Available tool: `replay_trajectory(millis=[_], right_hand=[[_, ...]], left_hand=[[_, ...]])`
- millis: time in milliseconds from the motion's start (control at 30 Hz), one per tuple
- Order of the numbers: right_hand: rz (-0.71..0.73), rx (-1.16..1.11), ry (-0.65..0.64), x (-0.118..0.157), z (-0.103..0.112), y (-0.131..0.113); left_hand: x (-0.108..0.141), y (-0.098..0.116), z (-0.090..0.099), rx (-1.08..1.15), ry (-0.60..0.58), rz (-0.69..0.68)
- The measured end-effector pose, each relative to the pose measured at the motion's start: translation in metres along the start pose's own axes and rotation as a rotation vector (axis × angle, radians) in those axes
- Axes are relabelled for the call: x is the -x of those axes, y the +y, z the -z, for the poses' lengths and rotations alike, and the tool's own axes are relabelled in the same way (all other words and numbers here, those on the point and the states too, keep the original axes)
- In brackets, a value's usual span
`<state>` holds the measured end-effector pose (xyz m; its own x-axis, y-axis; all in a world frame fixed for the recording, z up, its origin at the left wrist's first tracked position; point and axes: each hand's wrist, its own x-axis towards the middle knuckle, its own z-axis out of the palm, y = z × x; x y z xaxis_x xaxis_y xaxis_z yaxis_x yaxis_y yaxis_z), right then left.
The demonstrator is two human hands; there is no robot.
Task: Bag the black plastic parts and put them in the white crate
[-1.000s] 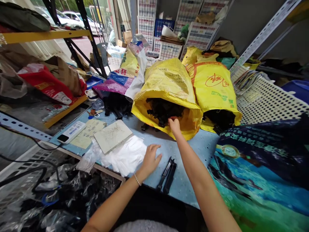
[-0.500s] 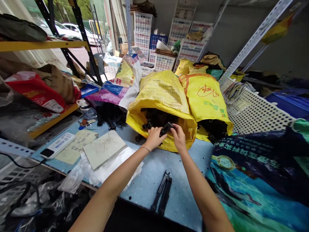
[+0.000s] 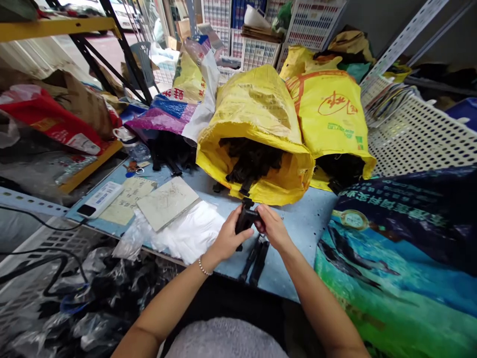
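A: Head view: the hands?

B: Left hand (image 3: 228, 234) and right hand (image 3: 272, 227) curl closed around a black plastic part (image 3: 246, 217) at centre, forearms angled inward.

A: Handling note?

B: Pinch it firmly from both sides, above the bench (image 3: 313, 214). A similar black part (image 3: 257, 261) lies at 6 o'clock; a yellow woven sack (image 3: 257, 109) gapes at 12.
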<state>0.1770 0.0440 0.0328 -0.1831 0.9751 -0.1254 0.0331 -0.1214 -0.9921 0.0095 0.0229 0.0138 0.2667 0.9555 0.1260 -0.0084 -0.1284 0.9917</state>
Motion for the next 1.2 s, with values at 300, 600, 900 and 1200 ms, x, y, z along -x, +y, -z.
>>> replay_trajectory(millis=[300, 600, 900, 1200], right_hand=[[0.105, 0.440, -0.143, 0.063, -0.032, 0.040], [-0.158, 0.814, 0.185, -0.080, 0.011, 0.000], [-0.113, 0.915, 0.128, -0.039, -0.011, -0.005], [0.373, 0.795, 0.178, -0.002, 0.003, 0.004]], left_hand=[[-0.012, 0.005, 0.004, 0.353, 0.103, 0.258], [0.035, -0.052, -0.021, -0.219, 0.019, 0.278], [-0.002, -0.041, -0.007, 0.030, 0.202, 0.169], [-0.003, 0.010, -0.011, 0.422, -0.004, 0.294]])
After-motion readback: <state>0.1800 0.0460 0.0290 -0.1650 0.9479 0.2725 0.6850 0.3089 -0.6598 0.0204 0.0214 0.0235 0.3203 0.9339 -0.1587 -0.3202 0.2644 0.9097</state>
